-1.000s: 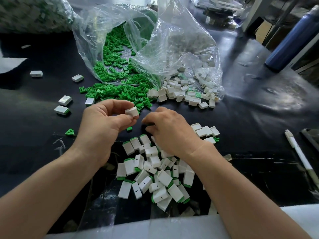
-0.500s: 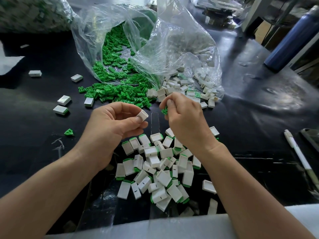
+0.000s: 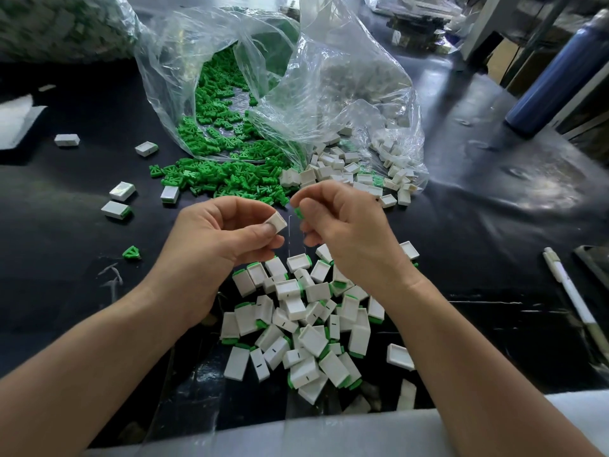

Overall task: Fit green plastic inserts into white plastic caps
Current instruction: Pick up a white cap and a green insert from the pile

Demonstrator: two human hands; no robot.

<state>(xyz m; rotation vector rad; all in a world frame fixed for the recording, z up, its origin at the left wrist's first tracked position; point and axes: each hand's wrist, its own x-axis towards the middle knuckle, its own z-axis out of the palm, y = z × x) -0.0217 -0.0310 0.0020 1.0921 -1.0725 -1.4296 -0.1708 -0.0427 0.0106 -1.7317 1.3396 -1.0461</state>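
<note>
My left hand (image 3: 217,235) pinches a white cap (image 3: 276,222) between thumb and fingers, above the black table. Just to its right, my right hand (image 3: 342,225) pinches a small green insert (image 3: 299,213), a short gap away from the cap. Below both hands lies a heap of white caps with green inserts fitted (image 3: 306,321). Beyond the hands, loose green inserts (image 3: 224,179) spill from a clear plastic bag (image 3: 211,77), and loose white caps (image 3: 349,173) spill from a second clear bag (image 3: 356,87).
Stray white caps (image 3: 122,191) and one green insert (image 3: 131,253) lie on the left of the black table (image 3: 478,219). A pen (image 3: 573,295) lies at the right edge, and a blue bottle (image 3: 553,80) stands at the far right.
My right hand rose from the heap of fitted caps and now holds a green insert next to the cap. The left hand kept its cap and turned it toward the right hand.
</note>
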